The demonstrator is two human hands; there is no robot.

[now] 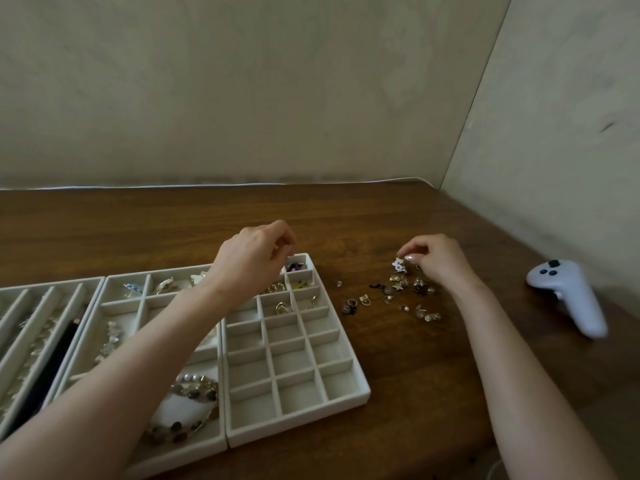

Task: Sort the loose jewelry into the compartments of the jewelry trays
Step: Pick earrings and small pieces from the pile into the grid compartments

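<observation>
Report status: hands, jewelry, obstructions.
Left hand curled above far corner of grid tray, contents unseen. Right hand pinches silver piece at loose pile. White controller sits right, apart.

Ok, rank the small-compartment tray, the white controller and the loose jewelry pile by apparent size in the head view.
1. small-compartment tray, clearly largest.
2-3. white controller and loose jewelry pile: similar spread, not rankable.

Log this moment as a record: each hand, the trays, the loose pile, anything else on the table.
grid tray: pieces only in far compartments
loose pile: on the table, right of the grid tray
left hand: fingers curled above the grid tray's far right corner; holding anything, unclear
right hand: pinches a silver piece at the loose pile's far edge
other: white controller, far right
</observation>
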